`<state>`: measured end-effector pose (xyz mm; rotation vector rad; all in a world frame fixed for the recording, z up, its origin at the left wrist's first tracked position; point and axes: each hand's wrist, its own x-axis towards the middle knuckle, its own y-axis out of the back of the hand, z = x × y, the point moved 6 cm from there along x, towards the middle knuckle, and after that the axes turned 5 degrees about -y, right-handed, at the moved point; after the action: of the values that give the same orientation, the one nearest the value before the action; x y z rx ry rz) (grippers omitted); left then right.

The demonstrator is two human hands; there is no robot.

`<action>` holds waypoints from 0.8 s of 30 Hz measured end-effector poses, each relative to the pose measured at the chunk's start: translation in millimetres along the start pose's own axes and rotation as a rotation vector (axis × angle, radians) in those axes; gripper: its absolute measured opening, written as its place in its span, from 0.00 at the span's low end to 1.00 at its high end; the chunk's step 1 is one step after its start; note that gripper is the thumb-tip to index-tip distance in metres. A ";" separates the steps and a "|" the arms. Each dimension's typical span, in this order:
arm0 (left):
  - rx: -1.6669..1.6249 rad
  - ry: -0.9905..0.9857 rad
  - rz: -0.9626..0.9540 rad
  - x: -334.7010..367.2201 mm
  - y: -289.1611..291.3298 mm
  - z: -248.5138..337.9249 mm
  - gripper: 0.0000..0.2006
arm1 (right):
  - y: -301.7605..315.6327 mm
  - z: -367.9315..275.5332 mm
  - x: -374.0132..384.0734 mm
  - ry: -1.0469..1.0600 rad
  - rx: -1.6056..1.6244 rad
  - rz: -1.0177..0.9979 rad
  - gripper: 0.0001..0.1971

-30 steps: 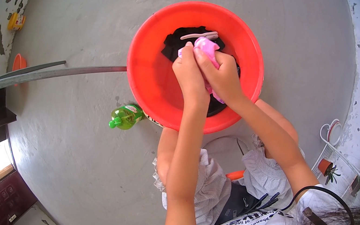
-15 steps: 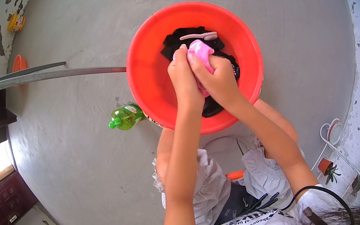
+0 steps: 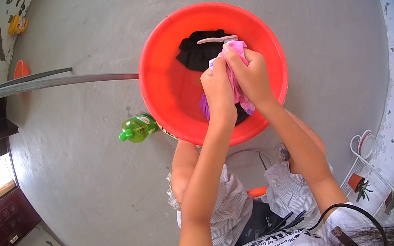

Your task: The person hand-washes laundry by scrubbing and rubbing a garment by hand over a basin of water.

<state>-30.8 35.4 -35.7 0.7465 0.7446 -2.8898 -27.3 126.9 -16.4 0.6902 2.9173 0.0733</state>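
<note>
Head view: left hand [image 3: 217, 89] and right hand [image 3: 250, 72], fingers pinching a pink cloth [image 3: 236, 73] bunched over the red basin [image 3: 161, 92], best keep it low above the black garment [image 3: 196, 53] and rub fold on fold so splashes stay inside.

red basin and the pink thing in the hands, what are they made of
The red basin looks like moulded plastic: one even colour, a smooth glossy wall and a rolled rim. The pink thing looks like thin woven or knit fabric, probably wet: it bunches into soft folds between the left hand and right hand.
</note>
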 end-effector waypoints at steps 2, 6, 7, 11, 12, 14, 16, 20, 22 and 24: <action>-0.012 -0.008 -0.004 4.5 0.8 1.0 0.14 | -2.8 -1.6 -1.1 0.015 0.008 -0.001 0.17; 0.031 -0.055 0.013 12.1 12.7 15.3 0.13 | -15.6 -5.9 -13.9 0.058 -0.040 -0.058 0.17; 0.027 -0.062 -0.030 12.7 12.0 19.9 0.13 | -20.5 -5.6 -18.4 0.042 -0.073 -0.100 0.17; 0.058 -0.111 -0.036 12.0 7.4 24.7 0.14 | -22.1 -8.4 -22.5 0.103 -0.093 -0.085 0.16; 0.074 -0.082 -0.023 13.3 8.3 21.7 0.14 | -20.5 -9.2 -21.1 0.089 -0.075 -0.083 0.16; 0.042 -0.089 -0.005 12.5 4.4 17.4 0.15 | -16.5 -6.4 -17.7 0.084 -0.066 -0.059 0.16; 0.047 -0.070 0.024 5.9 -1.1 16.9 0.17 | -10.2 -8.0 -12.6 0.093 -0.058 -0.004 0.16; 0.079 -0.124 -0.003 -2.0 -4.7 4.7 0.17 | -0.7 -0.3 2.3 -0.008 0.053 0.029 0.17; 0.068 -0.118 0.001 -1.7 -3.3 3.1 0.17 | -1.2 0.8 2.0 -0.009 0.047 0.016 0.16; 0.052 -0.096 0.009 -1.3 -2.2 3.8 0.17 | -2.4 0.9 1.1 -0.009 0.039 0.005 0.16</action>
<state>-31.7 35.5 -31.3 0.6090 0.6570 -2.9229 -29.2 125.3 -17.7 0.7011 2.9155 0.0140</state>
